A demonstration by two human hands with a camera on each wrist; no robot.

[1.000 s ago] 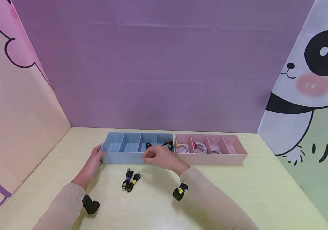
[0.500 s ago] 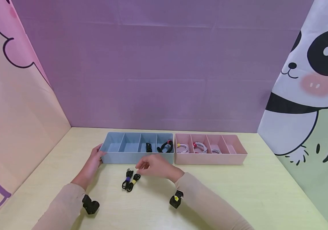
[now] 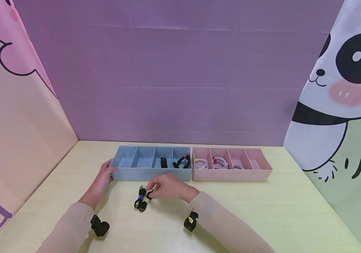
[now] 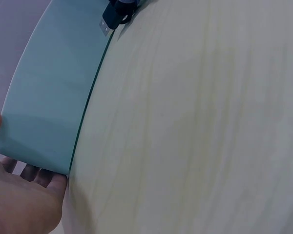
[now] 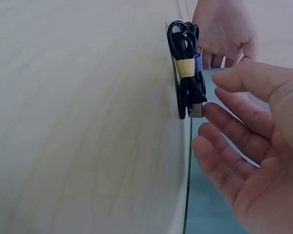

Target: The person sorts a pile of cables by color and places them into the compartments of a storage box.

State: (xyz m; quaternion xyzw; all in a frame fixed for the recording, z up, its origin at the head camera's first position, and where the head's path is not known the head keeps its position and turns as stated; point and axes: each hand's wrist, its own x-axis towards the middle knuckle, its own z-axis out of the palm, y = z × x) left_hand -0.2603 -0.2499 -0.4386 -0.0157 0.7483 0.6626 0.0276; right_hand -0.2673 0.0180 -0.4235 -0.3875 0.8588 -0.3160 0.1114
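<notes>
At the left end of the blue divided box (image 3: 149, 174), my left hand (image 3: 104, 175) grips the end wall. The left wrist view shows its thumb on one side of the box and the fingers (image 4: 31, 173) curled at the end. Two black cables (image 5: 184, 80), bundled with a yellow and a purple tie, lie on the table in front of that box. Beside the yellow-tied cable (image 3: 146, 202) is my right hand (image 3: 171, 187), fingers loosely bent and thumb apart. No cable is pinched between them. The purple-tied cable (image 3: 139, 198) lies just left.
A pink divided box (image 3: 231, 175) adjoins the blue one on the right, with white coiled cables (image 3: 220, 162) in several compartments. Black cables (image 3: 182, 161) lie in the blue box's two right compartments. A purple backdrop (image 3: 180, 88) stands behind the table (image 3: 262, 211).
My right hand has moved left and toward me, from over the blue box's right part down to the yellow-tied cable. My left hand has stayed on the box end.
</notes>
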